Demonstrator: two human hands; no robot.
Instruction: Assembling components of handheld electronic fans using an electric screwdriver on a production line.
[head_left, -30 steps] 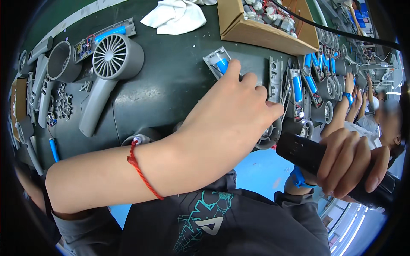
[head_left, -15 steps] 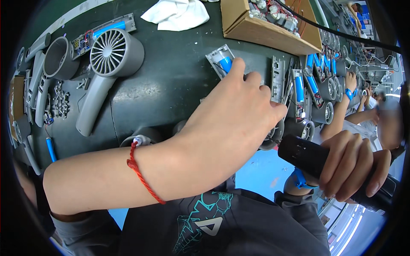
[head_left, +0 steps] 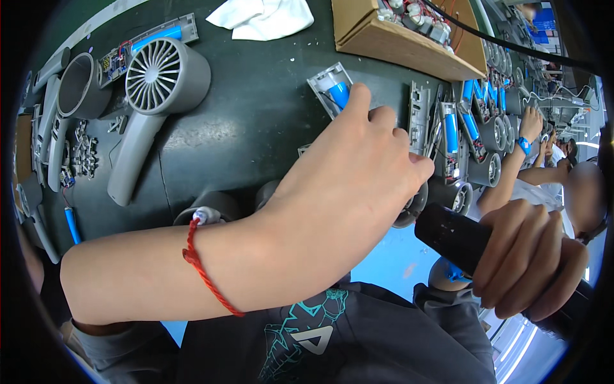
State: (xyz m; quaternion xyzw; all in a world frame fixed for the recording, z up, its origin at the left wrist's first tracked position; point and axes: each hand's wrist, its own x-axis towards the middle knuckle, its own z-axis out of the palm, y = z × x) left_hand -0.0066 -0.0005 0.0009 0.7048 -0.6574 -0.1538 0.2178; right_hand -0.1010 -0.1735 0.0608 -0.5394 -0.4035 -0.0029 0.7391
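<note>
My left hand (head_left: 358,160) reaches over the bench, knuckles bent and fingers curled down out of sight. Whatever they grip is hidden under the palm. Right beside the knuckles, a grey handle shell (head_left: 327,83) with a blue cylindrical battery (head_left: 339,94) pokes out. A red cord bracelet circles my left wrist. In my right hand (head_left: 531,259) is a black cylindrical tool (head_left: 451,235), its blunt end toward my left hand. The fingers are wrapped round its body, and a blue band shows at that wrist. Grey round fan housings (head_left: 214,206) lie partly behind my left forearm.
At left lies a grey handheld fan (head_left: 167,77) beside loose shells and small metal parts (head_left: 84,150). A white cloth (head_left: 262,18) and a cardboard box (head_left: 409,48) of wired motors sit at the back. Battery-fitted fans (head_left: 451,137) line the right edge; a co-worker's hand (head_left: 529,125) is beyond.
My right hand and the black tool have dropped slightly. My left hand has edged a little to the right, still over the same shell. The whole view has shifted slightly.
</note>
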